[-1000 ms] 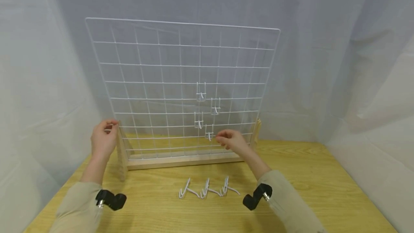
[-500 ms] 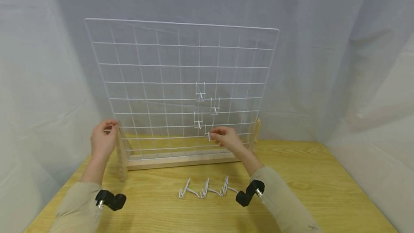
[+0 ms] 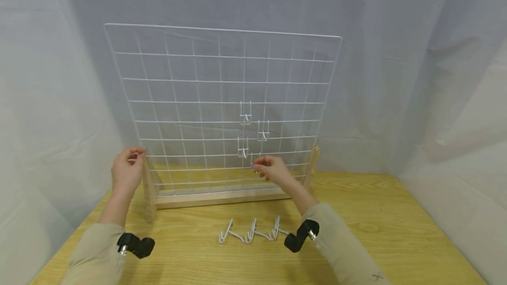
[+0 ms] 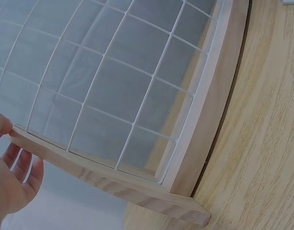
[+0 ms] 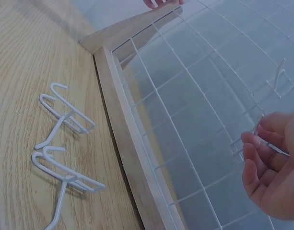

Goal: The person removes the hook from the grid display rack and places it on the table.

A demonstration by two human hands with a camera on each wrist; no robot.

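Observation:
A white wire grid panel stands upright in a wooden stand. My left hand pinches the top of the stand's left upright between thumb and fingers. Near the panel's lower middle, my right hand pinches the prong of the lowest white wire hook, which hangs on the grid and is partly hidden by the fingers. Above it hang three more hooks: a top one, one to its lower right and one to the lower left.
Three loose white hooks lie in a row in front of the stand: a left one, a middle one and a right one. They rest on the wood-grain table. Pale sheeting surrounds the table behind and at both sides.
My right hand has moved left from beside the lowest hook and now pinches its prong. The left hand stays at the upright, and the loose hooks lie as before.

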